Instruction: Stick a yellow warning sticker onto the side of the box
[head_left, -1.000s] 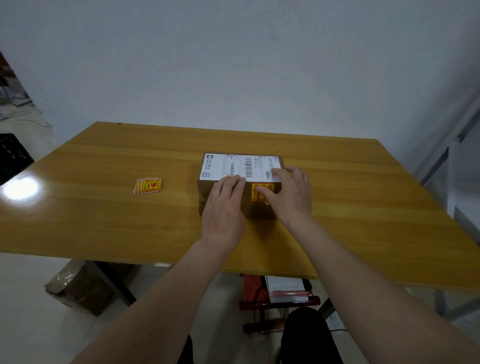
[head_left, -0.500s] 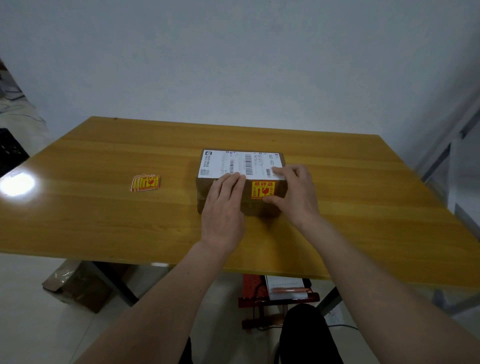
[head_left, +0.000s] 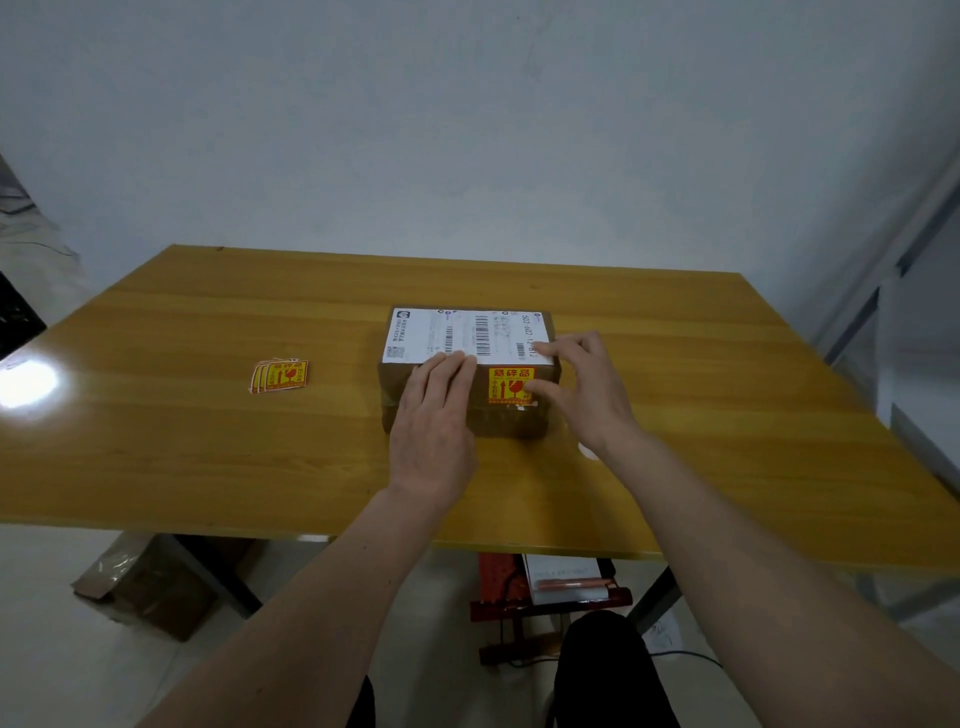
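Note:
A brown cardboard box (head_left: 511, 421) with a white shipping label (head_left: 467, 335) on top sits mid-table. A yellow warning sticker (head_left: 510, 385) with red print is stuck on its near side, right of centre. My left hand (head_left: 434, 423) lies flat against the near side, fingertips reaching the top edge, just left of the sticker. My right hand (head_left: 584, 392) rests at the box's right end, thumb touching the sticker's right edge, fingers spread over the top corner. A small stack of spare yellow stickers (head_left: 280, 375) lies on the table to the left.
The wooden table (head_left: 208, 441) ends close to my body. Below it stand a red stool-like frame holding papers (head_left: 550, 587) and a brown carton (head_left: 140, 587) on the floor. A metal frame (head_left: 883, 291) stands at the right. A small white scrap (head_left: 589, 453) lies by my right wrist.
My right hand slid rightward off the sticker, uncovering it fully; only the thumb still touches its right edge. My left hand stayed flat on the box.

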